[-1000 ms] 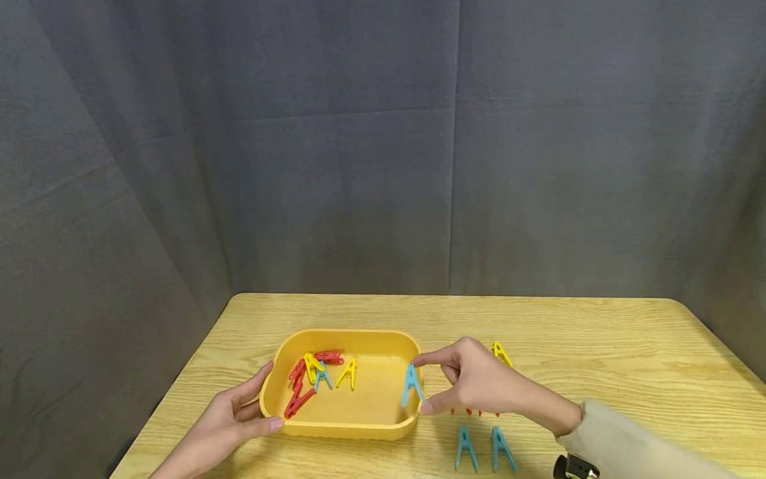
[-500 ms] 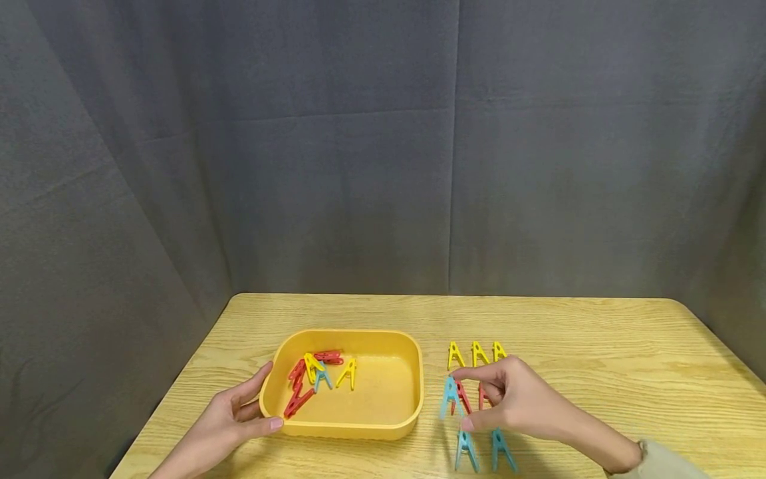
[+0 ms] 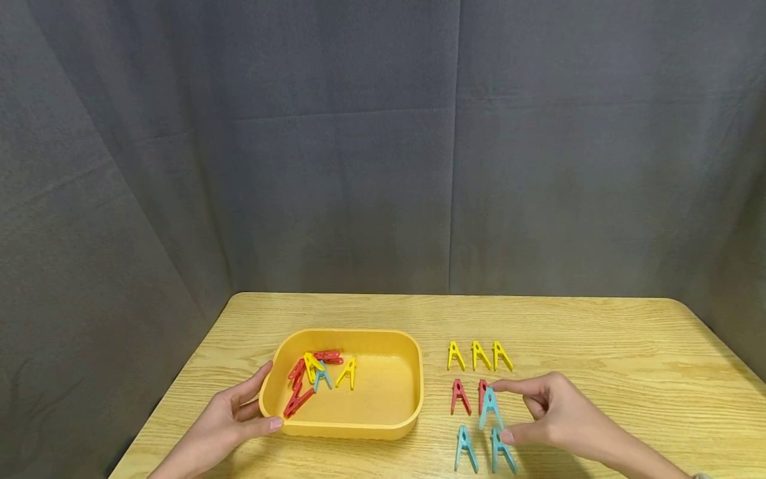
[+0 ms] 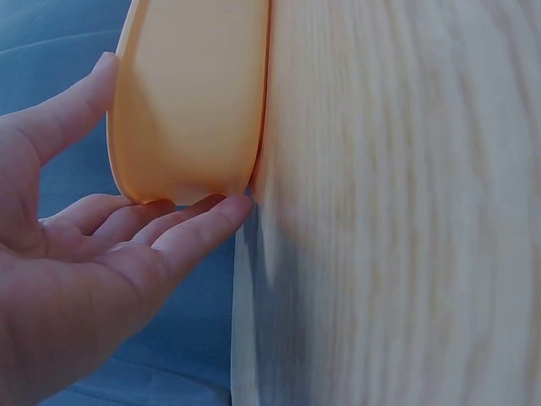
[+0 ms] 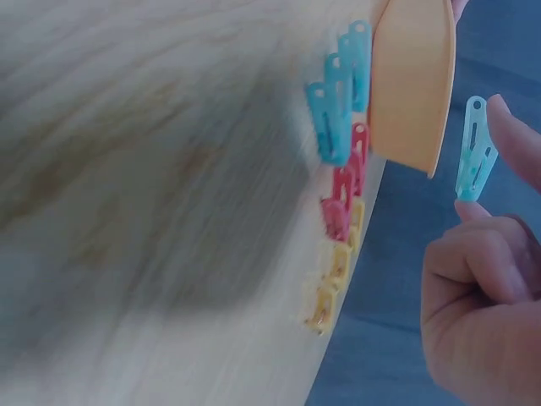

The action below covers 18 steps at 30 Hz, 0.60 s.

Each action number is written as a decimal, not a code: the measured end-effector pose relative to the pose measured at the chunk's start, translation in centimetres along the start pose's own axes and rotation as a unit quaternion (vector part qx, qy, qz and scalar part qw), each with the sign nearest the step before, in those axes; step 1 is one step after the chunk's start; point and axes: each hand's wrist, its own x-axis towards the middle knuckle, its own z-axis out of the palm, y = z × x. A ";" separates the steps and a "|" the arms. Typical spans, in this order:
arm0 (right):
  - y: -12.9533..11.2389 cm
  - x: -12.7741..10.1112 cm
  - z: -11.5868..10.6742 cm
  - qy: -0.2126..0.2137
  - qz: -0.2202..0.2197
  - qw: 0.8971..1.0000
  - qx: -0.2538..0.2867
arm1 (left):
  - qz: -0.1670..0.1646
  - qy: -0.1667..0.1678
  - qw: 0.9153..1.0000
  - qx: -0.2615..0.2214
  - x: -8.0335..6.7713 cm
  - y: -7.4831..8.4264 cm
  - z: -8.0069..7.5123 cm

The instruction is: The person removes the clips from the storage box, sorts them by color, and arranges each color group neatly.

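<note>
My right hand [image 3: 538, 416] pinches a light blue clothespin [image 3: 490, 408] [image 5: 475, 152] between thumb and forefinger, just above the table beside two blue clothespins [image 3: 479, 451]. Behind them lie two red clothespins [image 3: 461, 396] and three yellow clothespins [image 3: 479, 355] in rows. My left hand [image 3: 230, 422] [image 4: 93, 262] rests against the left end of the yellow tray [image 3: 413, 372] [image 4: 190, 93], thumb on its near rim, fingers straight. Inside the tray lie several red, yellow and blue clothespins [image 3: 314, 376].
The wooden table [image 3: 598, 346] stretches bare to the right and behind the rows. A dark grey curtain [image 3: 383, 146] hangs behind and to the left. The table's left edge runs close by my left hand.
My right hand carried the blue clothespin from the tray's right rim, rightward and toward me, to the spot over the blue pair. The left hand and tray stayed put.
</note>
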 end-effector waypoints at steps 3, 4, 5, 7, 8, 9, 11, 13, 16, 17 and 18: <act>0.5 -0.6 -0.5 -0.002 0.018 1.000 0.010 | 0.001 0.001 1.000 0.000 0.0 0.0 0.0; 0.7 -0.9 -0.6 -0.003 0.024 1.000 0.013 | 0.000 0.002 1.000 0.000 0.0 0.0 0.0; 0.9 -1.1 -0.7 -0.005 0.026 1.000 0.017 | -0.001 0.003 1.000 0.001 0.0 0.0 0.0; 1.3 -1.6 -1.0 -0.010 0.026 0.999 0.024 | -0.002 0.005 1.000 0.001 0.0 0.0 0.1; 1.5 -1.8 -1.0 -0.013 0.028 0.999 0.028 | -0.003 0.005 1.000 0.001 0.0 0.0 0.1; 1.8 -1.9 -1.1 -0.018 0.030 0.999 0.032 | -0.003 0.005 1.000 0.002 0.0 0.0 0.1; 2.2 -2.3 -1.3 -0.027 0.046 0.998 0.043 | -0.001 0.003 1.000 0.003 0.0 0.0 0.1; 2.7 -2.6 -1.4 -0.039 0.059 0.996 0.054 | 0.000 0.002 1.000 0.003 0.0 0.0 0.0; 3.6 -3.0 -1.6 -0.059 0.068 0.994 0.068 | 0.002 0.000 1.000 0.003 0.0 0.0 0.0; 3.8 -3.1 -1.7 -0.065 0.069 0.993 0.072 | 0.002 -0.001 1.000 0.002 0.0 0.0 0.0; 4.1 -3.1 -1.8 -0.070 0.069 0.992 0.075 | 0.002 -0.001 1.000 0.001 0.0 0.0 -0.1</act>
